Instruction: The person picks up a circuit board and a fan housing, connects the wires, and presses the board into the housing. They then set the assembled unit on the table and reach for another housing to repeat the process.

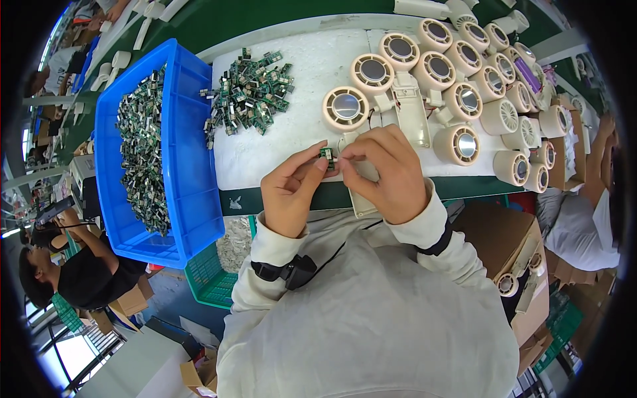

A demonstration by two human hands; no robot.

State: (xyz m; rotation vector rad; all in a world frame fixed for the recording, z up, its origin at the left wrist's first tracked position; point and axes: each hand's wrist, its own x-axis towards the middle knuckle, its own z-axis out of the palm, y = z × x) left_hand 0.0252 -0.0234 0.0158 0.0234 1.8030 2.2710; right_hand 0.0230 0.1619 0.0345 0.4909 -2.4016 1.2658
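Left hand (290,189) pinches green circuit board (326,153), right hand (391,174) at its edge, grip unclear; probably wiring step, next needs steady alignment.

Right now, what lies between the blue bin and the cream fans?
In the head view, a pile of green circuit boards lies beside the bin, then bare white sheet up to the fans.

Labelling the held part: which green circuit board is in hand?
The green board pinched in the left hand, right hand close beside it; the others lie piled on the white sheet or in the blue bin.
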